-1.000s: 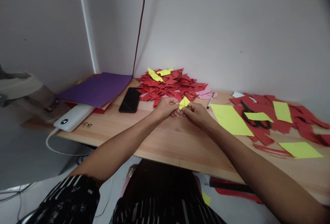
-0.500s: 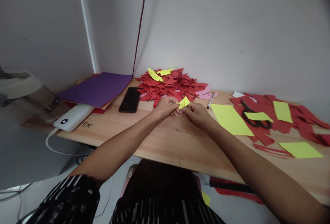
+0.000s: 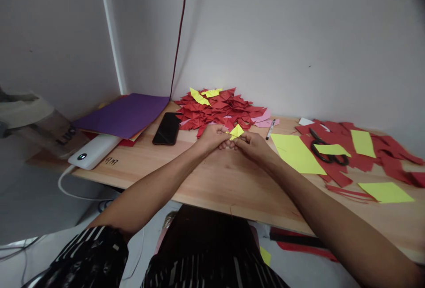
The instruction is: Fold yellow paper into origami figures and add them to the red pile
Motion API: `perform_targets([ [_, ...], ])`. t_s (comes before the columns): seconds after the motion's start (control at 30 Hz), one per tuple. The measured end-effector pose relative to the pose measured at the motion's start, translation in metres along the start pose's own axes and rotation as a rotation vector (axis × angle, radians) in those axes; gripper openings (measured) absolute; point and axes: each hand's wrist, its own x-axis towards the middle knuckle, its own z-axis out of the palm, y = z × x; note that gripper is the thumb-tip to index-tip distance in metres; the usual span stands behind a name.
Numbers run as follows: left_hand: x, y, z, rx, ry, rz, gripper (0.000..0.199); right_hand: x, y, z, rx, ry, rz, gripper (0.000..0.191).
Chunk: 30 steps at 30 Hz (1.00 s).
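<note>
A small folded piece of yellow paper (image 3: 237, 130) is held between my two hands above the wooden table (image 3: 212, 177). My left hand (image 3: 214, 137) pinches its left side, and my right hand (image 3: 250, 143) grips its lower right edge. A pointed flap of the paper stands up between the fingers, with a crease down its middle. Some fingertips are hidden under the paper. Just behind the hands lies a heap of folded red paper pieces (image 3: 219, 111), with a few folded yellow pieces (image 3: 199, 97) on top.
A black phone (image 3: 167, 128), a purple sheet (image 3: 128, 113) and a white power bank (image 3: 94, 151) lie to the left. On the right are a pen (image 3: 270, 129), yellow sheets (image 3: 295, 153), black scissors (image 3: 332, 159) and red paper scraps (image 3: 361, 157). A plastic container (image 3: 40, 124) stands far left.
</note>
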Motion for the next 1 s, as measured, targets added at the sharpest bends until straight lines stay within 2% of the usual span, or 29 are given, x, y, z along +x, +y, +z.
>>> perform_targets([
  [0.27, 0.001, -0.004, -0.002, -0.006, -0.069, 0.018, 0.011, -0.001, 0.003, 0.0, -0.001, 0.03, 0.036, 0.025],
  [0.43, 0.003, -0.004, -0.003, -0.017, -0.028, 0.005, 0.011, 0.0, 0.007, -0.001, 0.038, 0.011, 0.024, 0.024],
  [0.57, 0.002, 0.0, -0.003, 0.02, 0.033, -0.005, 0.011, 0.0, 0.007, -0.002, 0.136, 0.044, 0.031, 0.027],
  [0.73, 0.001, -0.001, -0.004, 0.102, 0.008, 0.042, 0.011, 0.0, 0.006, -0.002, 0.182, 0.091, 0.084, 0.022],
  [0.87, 0.002, -0.004, -0.004, 0.034, 0.031, 0.126, 0.011, 0.002, 0.011, -0.003, 0.251, 0.11, 0.112, 0.022],
  [1.0, 0.002, -0.003, -0.003, -0.035, 0.039, 0.134, 0.013, 0.005, 0.016, -0.003, 0.399, 0.155, 0.141, 0.024],
])
